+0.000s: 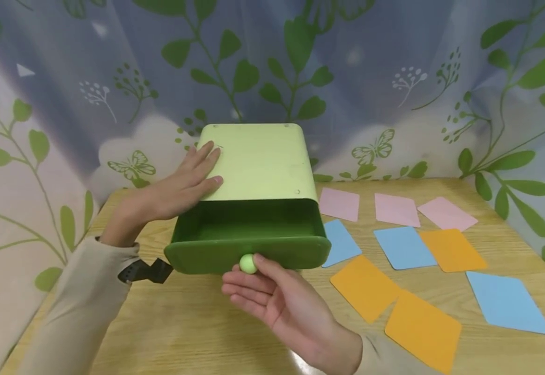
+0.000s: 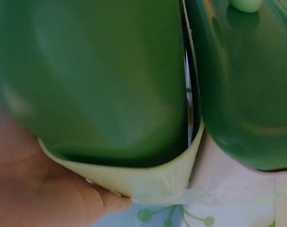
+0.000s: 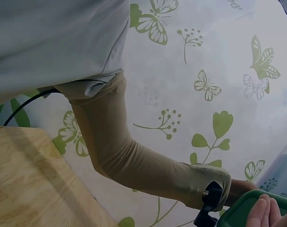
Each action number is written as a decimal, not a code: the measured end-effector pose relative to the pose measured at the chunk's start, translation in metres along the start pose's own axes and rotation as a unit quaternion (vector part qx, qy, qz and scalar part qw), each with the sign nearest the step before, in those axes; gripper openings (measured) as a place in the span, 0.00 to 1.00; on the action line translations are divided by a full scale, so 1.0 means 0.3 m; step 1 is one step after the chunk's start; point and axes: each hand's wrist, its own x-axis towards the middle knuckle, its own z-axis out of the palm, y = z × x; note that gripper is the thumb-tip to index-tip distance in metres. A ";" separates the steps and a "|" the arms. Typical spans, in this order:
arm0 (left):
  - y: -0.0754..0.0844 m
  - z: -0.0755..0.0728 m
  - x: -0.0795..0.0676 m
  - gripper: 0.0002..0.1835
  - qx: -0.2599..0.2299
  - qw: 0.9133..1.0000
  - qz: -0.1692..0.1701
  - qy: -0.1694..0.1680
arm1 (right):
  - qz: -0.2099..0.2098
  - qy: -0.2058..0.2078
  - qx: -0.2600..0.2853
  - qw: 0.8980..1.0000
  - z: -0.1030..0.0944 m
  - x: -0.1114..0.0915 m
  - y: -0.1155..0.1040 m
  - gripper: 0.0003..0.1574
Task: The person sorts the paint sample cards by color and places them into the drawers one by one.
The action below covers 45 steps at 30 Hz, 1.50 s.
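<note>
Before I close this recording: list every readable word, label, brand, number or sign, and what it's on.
None readable on the green drawer box, the coloured cards or the patterned backdrop.
A pale mark on the black wrist device is too small to read.

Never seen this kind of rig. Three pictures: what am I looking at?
No robot here: this is bare-handed human work, filmed from the head and from each wrist. The head picture looks forward and down on a pale green drawer unit on a wooden table. The left wrist picture shows that unit close up; the right wrist one looks across to the left sleeve. Right of the unit lie pink cards, blue cards and orange cards, three of each. The left hand rests on the unit's top, at its left edge; the right hand pinches the round knob of the open dark green drawer.
</note>
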 end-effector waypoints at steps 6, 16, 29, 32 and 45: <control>-0.005 -0.001 0.000 0.36 0.003 1.000 0.001 0.001 | 0.021 -0.043 0.009 0.999 -0.006 -0.033 0.037 0.19; -0.011 -0.005 0.000 0.37 -0.004 1.000 0.002 0.003 | 0.035 -0.051 -0.015 0.998 -0.049 -0.052 0.100 0.23; -0.009 -0.003 0.004 0.36 0.023 1.000 0.016 0.010 | 0.071 -0.012 -0.029 0.997 -0.049 -0.080 0.127 0.26; -0.011 -0.002 0.006 0.35 0.041 0.999 0.032 0.011 | 0.073 -0.010 -0.038 0.997 -0.051 -0.086 0.134 0.27; -0.012 0.000 0.010 0.34 0.065 0.997 0.039 0.002 | 0.080 -0.034 -0.064 0.994 -0.070 -0.094 0.155 0.29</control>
